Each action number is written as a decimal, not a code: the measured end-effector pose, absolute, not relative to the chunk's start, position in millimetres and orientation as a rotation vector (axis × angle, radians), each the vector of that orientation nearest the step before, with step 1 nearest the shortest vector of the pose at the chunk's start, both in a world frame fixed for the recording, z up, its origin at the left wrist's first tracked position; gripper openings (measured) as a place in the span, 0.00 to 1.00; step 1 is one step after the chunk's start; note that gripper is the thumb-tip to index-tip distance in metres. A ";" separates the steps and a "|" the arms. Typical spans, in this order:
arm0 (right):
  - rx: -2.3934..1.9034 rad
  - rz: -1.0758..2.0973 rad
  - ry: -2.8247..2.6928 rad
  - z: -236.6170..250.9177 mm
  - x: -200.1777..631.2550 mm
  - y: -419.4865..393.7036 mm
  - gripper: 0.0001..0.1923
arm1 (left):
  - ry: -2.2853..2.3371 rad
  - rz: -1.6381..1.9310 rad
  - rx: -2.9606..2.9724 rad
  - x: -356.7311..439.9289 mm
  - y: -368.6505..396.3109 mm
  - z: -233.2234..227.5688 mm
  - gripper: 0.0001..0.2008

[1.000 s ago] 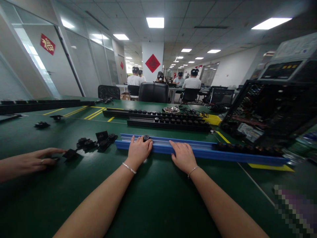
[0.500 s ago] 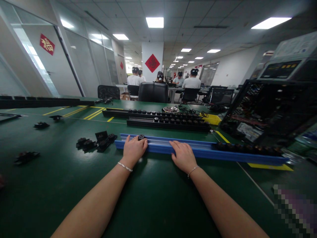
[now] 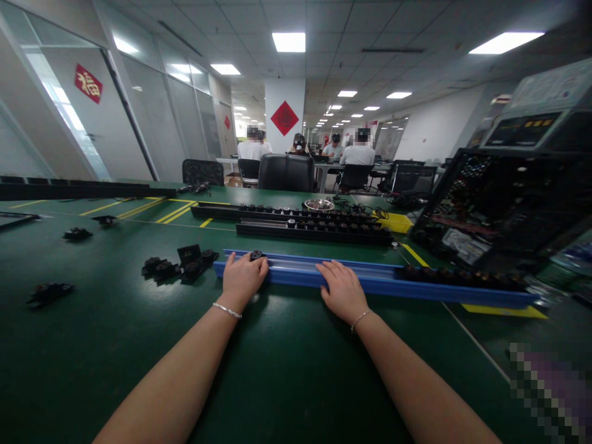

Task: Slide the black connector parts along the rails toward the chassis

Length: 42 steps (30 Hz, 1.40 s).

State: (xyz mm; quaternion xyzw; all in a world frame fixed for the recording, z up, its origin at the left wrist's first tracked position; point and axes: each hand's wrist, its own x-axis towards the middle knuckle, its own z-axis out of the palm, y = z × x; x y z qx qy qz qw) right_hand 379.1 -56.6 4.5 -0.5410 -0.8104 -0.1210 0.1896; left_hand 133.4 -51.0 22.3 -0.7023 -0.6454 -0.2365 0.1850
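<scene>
On the dark green bench top (image 3: 287, 370), nearest the camera, both bare forearms are reaching forward onto a long blue plastic rail (image 3: 370, 282) lying across the table. The left hand (image 3: 241, 279) is resting palm-down near the rail's left end, fingers curled over the edge and touching a small black round socket module (image 3: 256, 254) sitting in the channel; loosely closed on it, not a full grip. The right hand (image 3: 343, 291) is lying flat and open, pressing the rail's front edge, holding nothing. Step looks like seating or sliding that module along the channel while the right hand is steadying the rail; next move probably calls for keeping the rail pinned and the module square to the groove. Left of the rail, a cluster of loose black modules (image 3: 180, 266) is sitting apart. Farther back, two black populated strips (image 3: 314, 231) are lying parallel. Beyond, seated people at desks.
</scene>
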 end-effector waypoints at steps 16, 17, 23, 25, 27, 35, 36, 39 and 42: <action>-1.503 -0.317 -2.293 5.5 380.3 -56.5 0.25 | -1.831 -0.659 -1.970 122.7 -48.1 18.9 0.20; -1.504 -0.319 -2.294 5.4 380.4 -56.4 0.25 | -1.834 -0.654 -1.963 122.2 -47.9 18.7 0.20; -1.499 -0.320 -2.289 5.1 380.7 -56.4 0.25 | -1.827 -0.614 -1.913 120.5 -47.5 17.8 0.20; -1.499 -0.316 -2.285 5.4 380.6 -56.5 0.25 | -1.821 -0.619 -1.906 119.6 -47.5 17.7 0.20; -1.500 -0.314 -2.285 5.5 380.4 -56.4 0.25 | -1.821 -0.621 -1.906 118.2 -47.4 17.7 0.21; -1.507 -0.316 -2.292 4.6 380.5 -55.5 0.25 | -1.866 -0.625 -1.859 111.7 -46.1 17.5 0.20; -1.506 -0.314 -2.293 4.6 380.7 -55.6 0.25 | -1.865 -0.628 -1.859 110.8 -45.9 17.2 0.20; -1.501 -0.298 -2.291 4.9 380.9 -55.7 0.25 | -1.864 -0.640 -1.859 108.1 -45.2 16.0 0.21; -1.494 -0.282 -2.290 5.1 380.9 -55.8 0.25 | -1.878 -0.659 -1.849 105.8 -44.2 14.3 0.21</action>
